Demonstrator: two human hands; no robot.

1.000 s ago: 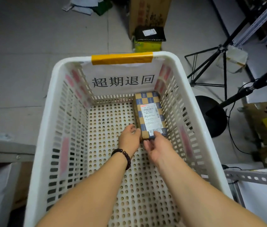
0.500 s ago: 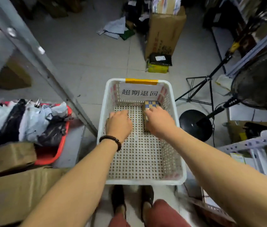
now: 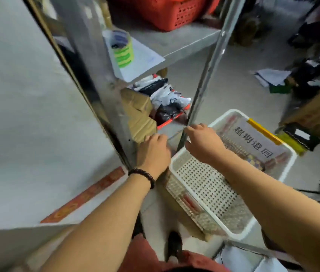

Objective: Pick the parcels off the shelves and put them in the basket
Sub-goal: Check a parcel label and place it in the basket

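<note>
basket [image 3: 210, 185] white, perforated, yellow-taped; left hand [image 3: 153, 152] loosely curled, empty; right hand [image 3: 204, 143] unclear

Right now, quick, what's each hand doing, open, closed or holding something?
Left hand: curled by the cardboard box, grip cannot be told.
Right hand: curled at the shelf post, grip cannot be told.

White perforated basket [image 3: 210, 185] on floor, checkered parcel [image 3: 255, 163] in far corner
</note>
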